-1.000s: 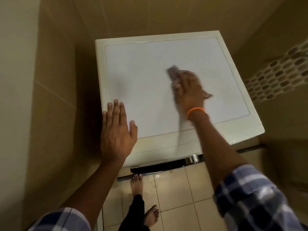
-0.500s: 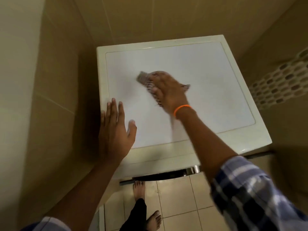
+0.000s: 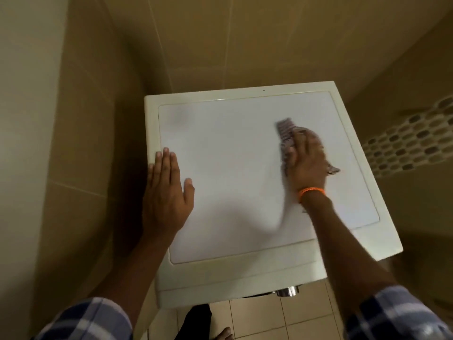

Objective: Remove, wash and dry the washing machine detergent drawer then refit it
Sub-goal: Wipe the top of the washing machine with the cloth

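Cloth (image 3: 285, 133) under flat right hand (image 3: 307, 160), toward machine top's (image 3: 220, 168) right; left hand (image 3: 165, 192) splayed, empty, at left edge (drawer unseen, presumably below front edge).

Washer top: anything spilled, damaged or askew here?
Nothing stands out. The white washing machine top looks intact and dry, apart from a faint grey smudge near its far left corner. The left hand rests flat at its left edge; the right hand presses a striped grey cloth on it.
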Available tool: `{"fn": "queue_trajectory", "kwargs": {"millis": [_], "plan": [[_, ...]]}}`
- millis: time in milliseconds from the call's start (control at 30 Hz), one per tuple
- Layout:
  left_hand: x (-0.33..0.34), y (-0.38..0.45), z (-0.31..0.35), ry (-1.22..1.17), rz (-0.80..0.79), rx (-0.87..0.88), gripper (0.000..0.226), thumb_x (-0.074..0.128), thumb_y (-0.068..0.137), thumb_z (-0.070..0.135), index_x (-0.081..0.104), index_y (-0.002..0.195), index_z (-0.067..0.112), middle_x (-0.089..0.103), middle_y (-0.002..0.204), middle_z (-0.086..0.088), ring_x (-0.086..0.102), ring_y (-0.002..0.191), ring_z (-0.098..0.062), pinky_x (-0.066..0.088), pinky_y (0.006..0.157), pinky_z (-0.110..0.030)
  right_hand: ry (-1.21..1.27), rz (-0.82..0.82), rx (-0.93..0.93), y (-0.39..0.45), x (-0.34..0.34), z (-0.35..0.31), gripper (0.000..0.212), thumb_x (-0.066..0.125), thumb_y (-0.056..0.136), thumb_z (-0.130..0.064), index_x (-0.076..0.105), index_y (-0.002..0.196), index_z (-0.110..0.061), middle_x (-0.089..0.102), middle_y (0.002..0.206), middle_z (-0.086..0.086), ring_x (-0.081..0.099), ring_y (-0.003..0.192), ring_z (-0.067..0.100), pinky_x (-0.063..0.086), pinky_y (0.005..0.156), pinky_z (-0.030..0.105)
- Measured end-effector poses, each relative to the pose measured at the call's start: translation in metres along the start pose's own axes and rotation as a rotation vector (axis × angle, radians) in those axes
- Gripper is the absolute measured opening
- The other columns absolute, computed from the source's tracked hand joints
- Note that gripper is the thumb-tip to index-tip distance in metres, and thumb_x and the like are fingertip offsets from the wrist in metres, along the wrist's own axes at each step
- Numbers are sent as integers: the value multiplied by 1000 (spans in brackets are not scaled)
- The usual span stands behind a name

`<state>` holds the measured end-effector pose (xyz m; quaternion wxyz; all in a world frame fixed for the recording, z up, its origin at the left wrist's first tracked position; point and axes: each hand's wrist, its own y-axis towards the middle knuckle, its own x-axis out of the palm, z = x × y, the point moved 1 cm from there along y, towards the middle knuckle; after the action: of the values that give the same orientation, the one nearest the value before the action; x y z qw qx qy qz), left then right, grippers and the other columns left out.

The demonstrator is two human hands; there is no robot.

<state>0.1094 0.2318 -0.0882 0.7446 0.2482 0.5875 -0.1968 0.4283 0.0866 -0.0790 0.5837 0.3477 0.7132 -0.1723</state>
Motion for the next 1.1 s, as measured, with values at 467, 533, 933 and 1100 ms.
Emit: {"fn": "queue_trajectory", "kwargs": {"millis": [467,533,933,1100], "plan": [[-8,6,1,-109,6,-14,89,47,100,41,2,167,1,1,177,-15,1,164,-27,16,132,-50,193,-253,-594,2,52,-208,53,37,109,-46,46,158,-29,38,168,2,31,156,25,19,129,43],[-8,6,1,-123,-30,-32,88,44,100,43,1,168,6,2,177,-12,1,164,-25,16,132,-49,220,-191,-511,21,44,-157,53,39,109,-44,51,155,-22,46,162,8,39,151,30,26,127,48],[-2,9,2,-15,-86,12,77,37,102,43,14,169,13,9,177,-10,2,164,-26,16,131,-52,-35,-105,210,59,-25,104,64,24,105,-51,38,162,-27,30,171,7,27,157,33,21,126,56],[-4,9,2,-6,-91,8,79,39,102,44,11,169,12,6,177,-10,1,164,-26,18,130,-53,2,-37,-102,49,6,-18,59,31,108,-41,45,158,-14,43,162,19,38,150,38,28,124,54]]}}
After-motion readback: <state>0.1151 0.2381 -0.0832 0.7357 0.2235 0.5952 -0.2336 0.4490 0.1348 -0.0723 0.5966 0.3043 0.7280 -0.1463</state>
